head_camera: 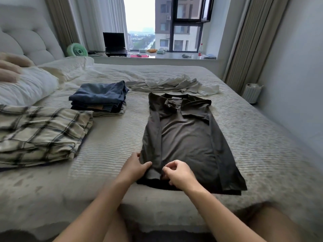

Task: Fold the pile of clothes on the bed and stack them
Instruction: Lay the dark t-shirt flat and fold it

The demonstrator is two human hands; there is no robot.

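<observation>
Head view. Bedroom interior; bed (108,142) with ribbed pale cover filling the foreground, tufted grey headboard (33,39) at upper left, window (174,25) with curtains beyond, sill bearing a dark laptop (115,44) and small items, green fan (77,50) beside the headboard.

Dark olive collared shirt (187,137) spread flat near the bed's near edge, collar toward the window, both sides turned inward over the body, hem toward the camera.

Left hand (135,167) at the shirt's lower left corner: thumb lying on top of the fabric, fingers tucked at or under the edge, gripping the corner. Right hand (178,173) just beside it on the hem: fingers curled, thumb and forefinger close together above the cloth, remaining fingers down on the hem; a true pinch of fabric not discernible.

Folded stack, blue denim (99,97) uppermost, left of the shirt's collar and apart from it. Folded plaid garment (40,133), cream with dark checks, further left and nearer the camera. Unfolded pale clothes (173,84) crumpled in a low heap just beyond the collar.

White pillow (28,86) at far left; blurred fingers of another hand (10,69) resting against it at the frame edge. Pale ribbed bin (252,92) on the floor right of the bed.
</observation>
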